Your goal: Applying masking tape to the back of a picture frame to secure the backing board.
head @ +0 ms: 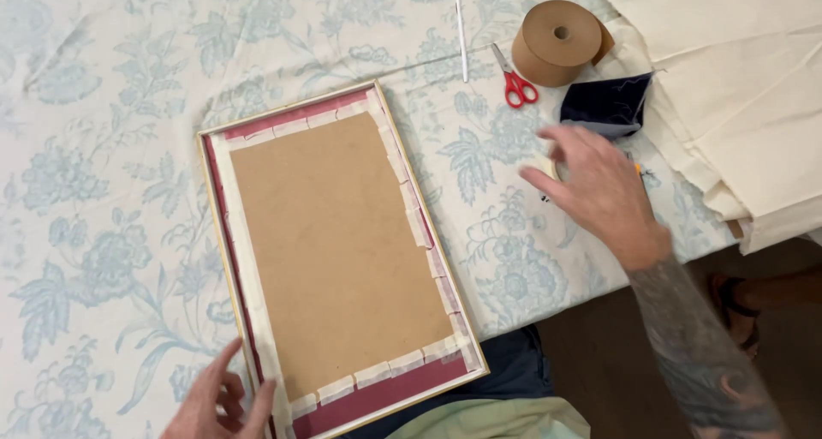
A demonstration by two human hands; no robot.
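One picture frame (342, 255) lies face down on a blue-and-white floral tablecloth (103, 148), its brown backing board up and its long axis running from the near edge of the table away from the person, the far end tipped slightly to the left. Many short strips of pale tape line the board's edges over a dark red mat border; their exact number cannot be counted.

Left of the frame's near corner, the left hand (221, 400) rests with fingers loosely spread, fingertips touching the frame's left rim and gripping nothing.

Right of the frame's far half, the right hand (595, 186) hovers over the cloth, fingers extended and partly open. It covers a small pale round object, perhaps a tape roll; whether it has hold of it cannot be told.

Beyond that hand, further from the frame, lie one pair of red-handled scissors (515, 81), blades pointing away from the person, one large roll of brown paper tape (558, 41) just to their right, and one folded scrap of dark navy fabric (608, 105) below the roll.

Furthest right of the frame, a stack of cream cloth (736, 88) covers the table's corner.
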